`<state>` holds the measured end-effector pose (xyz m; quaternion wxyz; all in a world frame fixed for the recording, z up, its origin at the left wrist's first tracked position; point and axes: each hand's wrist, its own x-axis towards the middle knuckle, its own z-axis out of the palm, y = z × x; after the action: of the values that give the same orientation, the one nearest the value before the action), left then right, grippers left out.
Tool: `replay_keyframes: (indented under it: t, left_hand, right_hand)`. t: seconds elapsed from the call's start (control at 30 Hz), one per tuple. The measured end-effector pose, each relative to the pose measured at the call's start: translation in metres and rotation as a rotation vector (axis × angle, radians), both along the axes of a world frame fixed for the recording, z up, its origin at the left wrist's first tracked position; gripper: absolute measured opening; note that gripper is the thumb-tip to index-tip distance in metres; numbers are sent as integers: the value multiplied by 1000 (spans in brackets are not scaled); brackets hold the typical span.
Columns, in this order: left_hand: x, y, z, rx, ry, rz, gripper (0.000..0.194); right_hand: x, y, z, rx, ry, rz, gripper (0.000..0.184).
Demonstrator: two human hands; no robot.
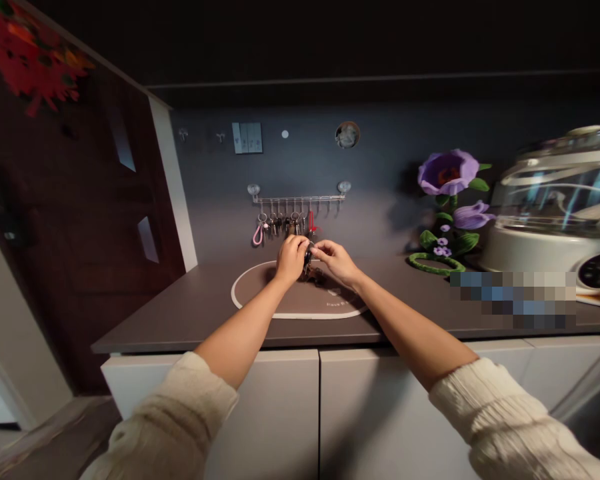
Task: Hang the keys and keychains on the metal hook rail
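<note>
Keys (308,255) within the nearly closed fingers (322,247) of left hand (293,258) and right hand (339,260), above mat (265,293).

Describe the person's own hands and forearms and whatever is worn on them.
The left hand and right hand are bare: no gloves, and no rings or watch that I can make out. The forearms are bare up to cream, knit-looking sleeves, bunched in thick folds near the elbows.
</note>
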<state>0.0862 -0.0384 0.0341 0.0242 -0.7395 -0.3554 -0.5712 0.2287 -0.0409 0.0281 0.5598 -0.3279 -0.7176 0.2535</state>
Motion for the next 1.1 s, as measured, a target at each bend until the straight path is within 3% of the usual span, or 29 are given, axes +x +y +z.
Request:
replay_keyframes:
  t: [0.43, 0.6, 0.9, 1.1]
  left_hand:
    - [-4, 6, -9, 5, 51, 141, 24]
    - [-5, 12, -15, -37, 116, 191, 25]
    - [-4, 22, -22, -109, 122, 272, 27]
    - [-2, 25, -24, -149, 87, 284, 27]
  right_hand:
    - [7, -6, 15, -184, 396, 17, 30]
    - [15, 8, 30, -229, 497, -24, 30]
    - [13, 35, 74, -262, 505, -143, 13]
    - [9, 67, 83, -249, 475, -243, 11]
